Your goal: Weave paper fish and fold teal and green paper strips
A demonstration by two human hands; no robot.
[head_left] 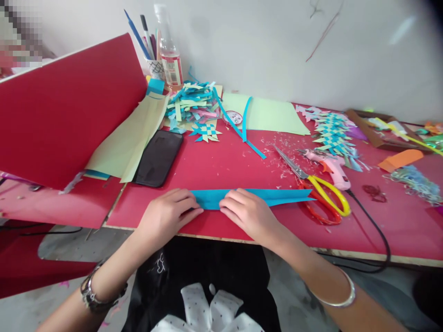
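Observation:
A long blue paper strip (287,196) lies along the front of the red table, with a crease down its length and a split right end. My left hand (169,210) has its fingers curled over the strip's left end. A short way to the right, my right hand (247,212) presses its bent fingers on the strip's middle. My fingertips hide part of the paper's lower edge. The strip's right end touches scissors (311,180) with one yellow and one red handle, lying with their blades apart.
A pink glue gun (330,168) with a black cord lies right of the scissors. Behind are a black phone (159,159), a heap of paper strips (194,101), a bottle (171,60) and woven paper pieces (334,133). A large red board (69,106) leans at left.

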